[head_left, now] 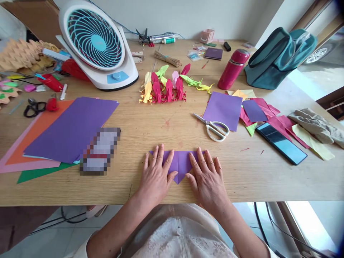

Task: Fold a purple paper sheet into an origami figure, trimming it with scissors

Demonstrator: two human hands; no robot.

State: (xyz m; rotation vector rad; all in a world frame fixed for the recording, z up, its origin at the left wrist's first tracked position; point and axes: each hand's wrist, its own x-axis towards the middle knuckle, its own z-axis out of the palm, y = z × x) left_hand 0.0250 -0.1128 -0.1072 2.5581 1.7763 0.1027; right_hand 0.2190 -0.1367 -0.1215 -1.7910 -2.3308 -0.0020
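Observation:
Near the front edge of the table lies a folded purple paper (178,165), a triangle with its point toward me and a crease down the middle. My left hand (157,175) rests flat on its left part, fingers stretched out. On the right part, my right hand (208,175) presses down with its fingers spread. Both hands hide the outer corners of the paper. Beyond them, to the right, scissors (215,130) with white handles lie partly on a purple sheet (224,107). Several folded paper figures (163,86) in red, yellow, green and pink stand farther back.
Left are stacked coloured sheets (70,129), a blurred-out object (100,152), black-handled scissors (33,107) and a white fan (99,43). Right are a phone (281,143), paper scraps (276,118), a red flask (233,70), a teal bag (276,61) and a crumpled cloth (317,123).

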